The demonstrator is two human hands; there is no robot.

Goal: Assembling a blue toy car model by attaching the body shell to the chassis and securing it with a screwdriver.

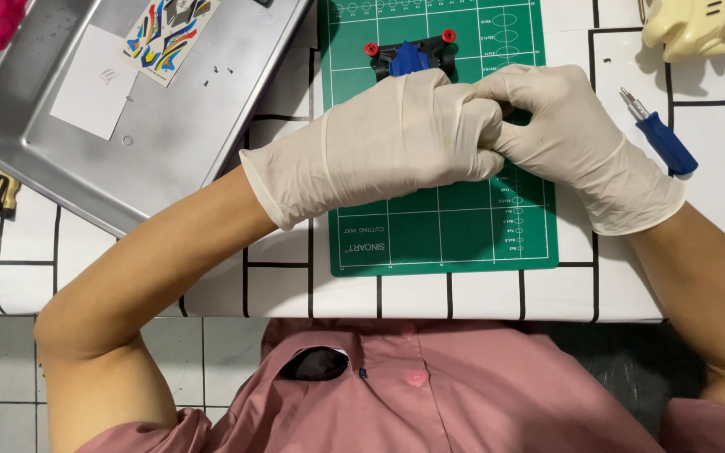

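Observation:
Both my hands wear white gloves and meet over a green cutting mat (446,239). My left hand (396,138) is curled around a small black and blue toy car chassis (410,57) with red rollers at its far end; only that end shows past my knuckles. My right hand (560,126) presses against the left hand's fingers, its fingertips pinched at the chassis side. Whatever lies between the fingertips is hidden.
A blue-handled screwdriver (663,138) lies right of the mat. A cream plastic car body (694,25) sits at the far right. A metal tray (169,117) at the left holds a colourful sticker sheet (165,35) and a white paper (94,80). The tabletop has a white cover with black lines.

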